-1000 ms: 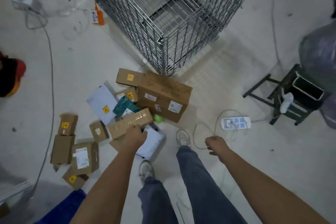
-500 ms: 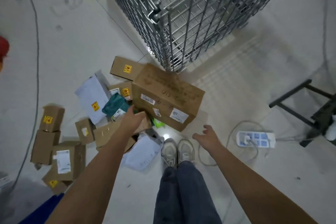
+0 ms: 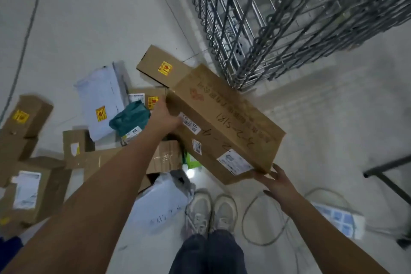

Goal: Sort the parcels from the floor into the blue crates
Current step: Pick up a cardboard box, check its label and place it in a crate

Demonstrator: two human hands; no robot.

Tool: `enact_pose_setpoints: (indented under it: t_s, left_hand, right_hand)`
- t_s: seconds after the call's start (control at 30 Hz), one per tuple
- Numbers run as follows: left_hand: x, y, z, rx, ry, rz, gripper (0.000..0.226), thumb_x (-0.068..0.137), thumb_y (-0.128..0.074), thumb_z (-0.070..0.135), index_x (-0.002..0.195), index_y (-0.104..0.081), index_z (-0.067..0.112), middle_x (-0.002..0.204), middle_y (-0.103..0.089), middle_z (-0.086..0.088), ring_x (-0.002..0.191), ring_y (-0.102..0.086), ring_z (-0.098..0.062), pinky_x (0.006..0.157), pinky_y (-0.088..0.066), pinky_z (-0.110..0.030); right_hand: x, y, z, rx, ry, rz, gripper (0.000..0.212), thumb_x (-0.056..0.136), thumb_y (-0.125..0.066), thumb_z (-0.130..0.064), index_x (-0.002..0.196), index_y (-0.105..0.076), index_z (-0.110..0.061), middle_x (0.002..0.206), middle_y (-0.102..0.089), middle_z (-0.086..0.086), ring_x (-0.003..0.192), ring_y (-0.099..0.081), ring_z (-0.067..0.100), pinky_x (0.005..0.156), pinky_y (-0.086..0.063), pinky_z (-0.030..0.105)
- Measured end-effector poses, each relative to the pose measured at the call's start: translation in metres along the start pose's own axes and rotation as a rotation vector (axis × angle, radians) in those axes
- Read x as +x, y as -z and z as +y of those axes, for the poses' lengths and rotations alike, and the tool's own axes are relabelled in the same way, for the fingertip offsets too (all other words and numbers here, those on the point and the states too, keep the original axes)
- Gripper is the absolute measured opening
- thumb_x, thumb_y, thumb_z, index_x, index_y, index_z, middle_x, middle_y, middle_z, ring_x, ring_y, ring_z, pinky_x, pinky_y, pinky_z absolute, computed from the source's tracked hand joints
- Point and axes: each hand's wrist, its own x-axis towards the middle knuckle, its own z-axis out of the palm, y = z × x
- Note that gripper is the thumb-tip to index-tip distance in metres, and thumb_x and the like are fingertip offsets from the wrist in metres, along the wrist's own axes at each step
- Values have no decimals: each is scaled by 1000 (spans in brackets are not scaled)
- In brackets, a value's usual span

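A large cardboard box (image 3: 224,115) with white labels and handwriting lies on the floor in front of my feet. My left hand (image 3: 163,115) rests against its left end, the fingers hidden behind the box edge. My right hand (image 3: 274,181) touches the near right corner with spread fingers. Around it lie other parcels: a long taped box (image 3: 165,158) under my left forearm, a teal bag (image 3: 130,119), a white mailer (image 3: 101,100), a small box with a yellow sticker (image 3: 160,68) and several brown boxes (image 3: 26,113) at the left. A blue crate corner (image 3: 9,249) shows at the lower left.
A tall wire cage trolley (image 3: 278,18) stands just behind the large box. A white power strip (image 3: 340,218) and looped cable (image 3: 262,229) lie on the floor right of my shoes. A dark stool leg (image 3: 387,176) is at the right edge. A grey cable (image 3: 20,55) runs along the left.
My left hand let go of the long taped box and moved up to the large box's left end. My right hand opened and reached forward to its near right corner. I have bent lower.
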Motion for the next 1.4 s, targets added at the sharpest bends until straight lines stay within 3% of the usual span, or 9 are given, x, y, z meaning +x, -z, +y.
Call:
enact_pose_setpoints:
  t_s: [0.13,0.43,0.57,0.67,0.8,1.0,1.1,1.2,1.4]
  left_hand:
    - [16,4,-8,27,15,-26,78,75,-71,25,142,-30,18,135,-48,-7,113,-49,-22,87,-44,-34]
    - [-14,23,-13,-125,-15,-98,78,78,-72,25,144,-30,26,143,-41,-4,128,-43,-24,89,-41,-31]
    - [-35,44,0,-206,-73,-64,74,78,-72,22,141,-34,27,140,-41,0,124,-41,-18,97,-41,-35]
    - [-57,63,5,-261,-173,-18,63,78,-73,19,131,-41,27,126,-44,6,117,-42,-14,90,-39,-30]
    - [-98,92,9,-297,-275,57,51,77,-74,19,116,-45,31,112,-49,19,110,-48,-11,80,-41,-14]
    - [-171,143,7,-243,-374,244,48,78,-74,12,118,-50,24,114,-56,9,103,-55,-15,78,-39,1]
    - [-205,165,-1,-280,-326,306,57,78,-72,10,128,-50,26,120,-54,3,111,-52,-16,94,-40,-17]
    - [-236,184,-8,-462,-264,257,69,71,-79,20,127,-47,43,127,-51,4,119,-51,-16,97,-44,-37]
    - [-290,225,-1,-632,-252,109,84,69,-78,37,129,-27,64,131,-46,28,110,-54,8,88,-49,-26]
  right_hand:
    - [5,-13,-9,-13,67,-104,51,80,-73,-16,122,-45,-23,121,-57,1,106,-57,17,91,-48,37]
    - [-31,-5,-21,25,79,-112,57,76,-74,-24,125,-45,-22,119,-60,-4,105,-57,10,99,-42,42]
    - [-58,-11,-31,14,169,-97,44,67,-77,-29,103,-53,-32,110,-62,-7,102,-57,9,97,-41,41]
    - [-77,-16,-30,80,232,-28,53,72,-77,-22,117,-46,-22,114,-57,-6,108,-55,16,97,-41,41]
    - [-115,-21,-42,128,401,151,79,58,-86,-24,123,-42,-18,108,-56,-7,100,-57,12,78,-45,26]
    - [-190,-15,-86,54,752,204,52,59,-77,-37,105,-51,-37,97,-60,-21,84,-61,-9,62,-50,8]
    - [-214,-21,-109,-64,791,213,57,65,-73,-43,117,-53,-32,119,-52,-4,103,-57,9,71,-47,12]
    - [-234,-34,-131,-105,806,156,41,61,-69,-53,101,-58,-45,118,-57,-6,100,-60,8,68,-49,12]
    - [-290,-61,-169,-181,857,39,44,70,-59,-60,111,-57,-45,97,-69,-23,89,-64,-11,66,-50,11]
